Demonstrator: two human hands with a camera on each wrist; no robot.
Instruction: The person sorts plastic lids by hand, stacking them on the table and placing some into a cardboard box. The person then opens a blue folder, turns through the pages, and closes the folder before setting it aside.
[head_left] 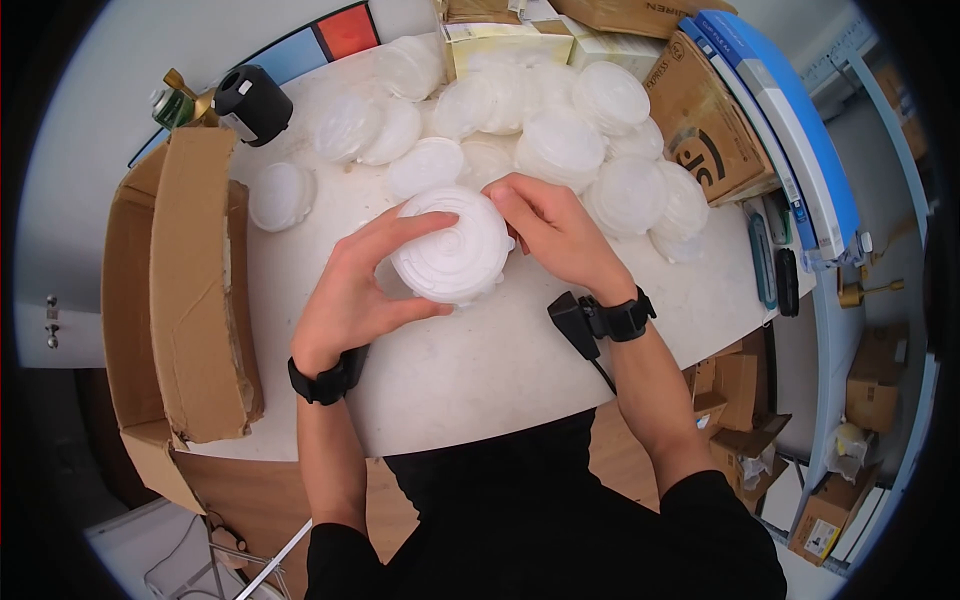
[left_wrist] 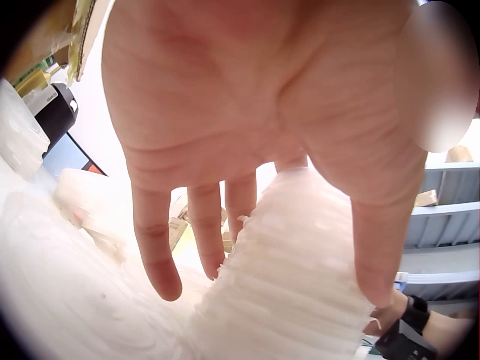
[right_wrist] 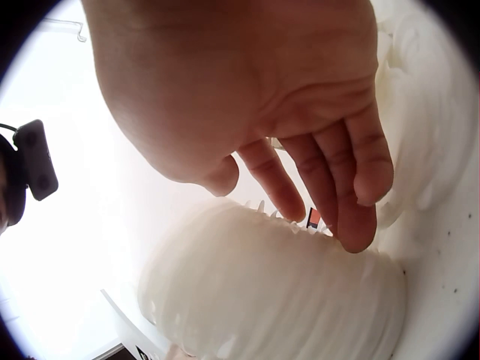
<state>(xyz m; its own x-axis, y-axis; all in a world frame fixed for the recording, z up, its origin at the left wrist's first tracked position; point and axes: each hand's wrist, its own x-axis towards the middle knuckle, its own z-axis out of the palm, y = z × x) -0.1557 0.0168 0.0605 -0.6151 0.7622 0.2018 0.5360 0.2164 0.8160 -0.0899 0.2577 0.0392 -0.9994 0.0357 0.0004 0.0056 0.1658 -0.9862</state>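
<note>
A stack of round translucent white lids (head_left: 452, 246) is held above the table, its ridged side filling the lower part of the left wrist view (left_wrist: 289, 270). My left hand (head_left: 358, 280) grips it, thumb at the near edge and fingers across the far side. At the stack's right edge is my right hand (head_left: 556, 232), its fingers bent and touching the tabs along the rim; in the right wrist view the fingertips lie against the rim of the stack (right_wrist: 277, 285). Whether they pinch a tab is hard to see.
Several piles of similar lids (head_left: 560, 145) cover the table's far half. A cardboard box (head_left: 190, 290) stands at the left, a black cylinder (head_left: 254, 105) behind it. Another carton (head_left: 715, 120) and blue binders (head_left: 790, 130) stand at the right. The table's near edge (head_left: 480, 432) is close to the body.
</note>
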